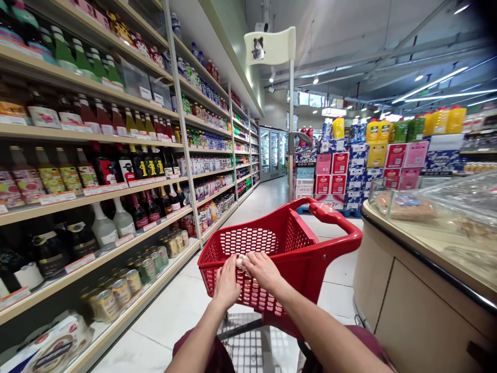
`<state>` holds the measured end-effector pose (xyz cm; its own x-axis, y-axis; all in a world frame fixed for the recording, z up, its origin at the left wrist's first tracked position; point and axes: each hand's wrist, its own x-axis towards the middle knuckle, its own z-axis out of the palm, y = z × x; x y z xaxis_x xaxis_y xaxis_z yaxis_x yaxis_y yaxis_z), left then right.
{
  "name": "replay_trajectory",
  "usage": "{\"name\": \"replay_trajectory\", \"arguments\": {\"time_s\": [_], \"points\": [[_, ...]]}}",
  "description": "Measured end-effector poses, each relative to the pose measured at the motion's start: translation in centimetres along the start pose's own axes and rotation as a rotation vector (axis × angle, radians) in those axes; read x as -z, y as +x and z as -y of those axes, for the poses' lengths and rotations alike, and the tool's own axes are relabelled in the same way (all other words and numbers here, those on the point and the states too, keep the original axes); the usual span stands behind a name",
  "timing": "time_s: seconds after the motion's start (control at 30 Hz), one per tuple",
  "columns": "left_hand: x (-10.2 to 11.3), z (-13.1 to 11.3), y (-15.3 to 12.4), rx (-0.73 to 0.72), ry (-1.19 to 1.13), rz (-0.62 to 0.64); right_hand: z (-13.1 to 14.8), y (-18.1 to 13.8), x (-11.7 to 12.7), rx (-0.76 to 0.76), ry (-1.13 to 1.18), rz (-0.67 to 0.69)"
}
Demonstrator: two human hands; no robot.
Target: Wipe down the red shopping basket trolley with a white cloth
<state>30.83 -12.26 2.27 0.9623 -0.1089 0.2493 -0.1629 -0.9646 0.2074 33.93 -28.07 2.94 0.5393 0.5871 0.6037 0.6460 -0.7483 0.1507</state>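
Cart [310, 264] stood close.
Right hand [263, 270] curled fingers onto white wad [241, 261]; left hand [227, 284] held fingers near-straight beside it; grips unclear.

Red, honeycomb-patterned cart [301, 269]; white wad [241, 260]; white floor [159, 331]; maroon clothing [220, 357].

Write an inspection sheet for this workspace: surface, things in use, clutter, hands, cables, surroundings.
Surface: pale tiled floor.
Things in use: red cart; small white item, identity unclear.
Clutter: packs beside cans on the lowest shelf.
Hands: left hand and right hand at the cart's near rim, white item between them.
Cables: nothing seen for certain.
Surroundings: shelves left, counter right, stacked boxes ahead.
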Motion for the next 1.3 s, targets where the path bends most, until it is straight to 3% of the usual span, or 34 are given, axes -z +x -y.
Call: {"name": "replay_trajectory", "arguments": {"time_s": [0.13,0.23,0.3,0.37,0.5,0.6,0.7,0.77,0.87,0.93,1.0,1.1,1.17,1.23,1.3], "points": [[1.1,-1.3,0.3,0.023,-0.191,-0.052,-2.9,-1.9,1.9,-0.056,0.08,-0.066],[2.1,-3.8,1.0,-0.002,-0.703,-0.172,-3.6,-2.7,3.1,-0.172,0.374,-0.249],[2.2,-5.8,1.4,0.027,-1.116,-0.167,-2.7,-2.7,3.4,-0.275,0.594,-0.366],[1.6,-7.6,1.6,0.112,-1.379,-0.14,-1.0,-2.3,3.2,-0.437,0.789,-0.48],[-0.6,-9.6,1.1,0.23,-1.445,-0.187,2.5,-1.8,2.0,-0.702,1.084,-0.597],[-1.3,-9.3,0.9,0.248,-1.407,-0.18,2.1,-2.1,1.6,-0.739,1.062,-0.617],[-0.4,-7.2,1.5,0.194,-1.17,-0.257,-1.1,-2.5,2.4,-0.596,0.711,-0.609],[0.4,-5.4,2.1,0.123,-0.771,-0.234,-3.3,-2.4,2.8,-0.438,0.371,-0.48],[0.8,-3.4,2.7,0.007,-0.187,-0.033,-4.5,-2.1,3.0,-0.248,-0.013,-0.188],[0.6,-2.9,2.5,-0.049,0.018,0.026,-4.9,-2.5,3.4,-0.139,-0.139,-0.061],[0.3,-2.9,2.0,-0.067,0.122,0.02,-6.1,-4.0,4.9,-0.073,-0.197,-0.019],[-0.1,-3.5,1.0,-0.058,0.186,0.024,-10.4,-8.3,8.9,-0.131,-0.262,-0.072],[-0.4,-4.1,0.6,-0.041,0.205,0.028,-13.3,-11.0,11.2,-0.249,-0.35,-0.192],[-0.6,-4.6,0.4,-0.008,0.213,0.018,-14.4,-12.4,11.9,-0.348,-0.383,-0.31],[-0.8,-4.8,0.3,0.025,0.223,0.007,-13.4,-12.0,10.8,-0.332,-0.333,-0.38]]}}
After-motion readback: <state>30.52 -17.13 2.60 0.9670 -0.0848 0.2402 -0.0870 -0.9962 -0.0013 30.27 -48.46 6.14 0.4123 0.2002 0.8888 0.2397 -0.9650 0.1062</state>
